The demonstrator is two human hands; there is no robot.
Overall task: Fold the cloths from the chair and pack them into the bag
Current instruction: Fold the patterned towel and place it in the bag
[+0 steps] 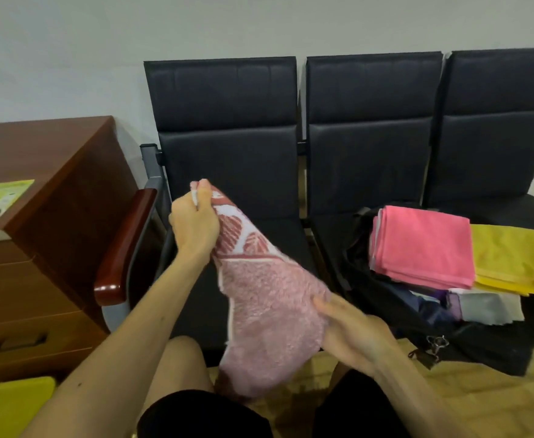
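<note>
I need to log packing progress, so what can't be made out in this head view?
Bag interior: head view, covered by the pink cloth and yellow cloth.
Right hand grip: head view, blurred, fingers behind the patterned towel.
Leaflet print: head view, too small.
Rightmost chair: head view, cut off by the right edge.
</note>
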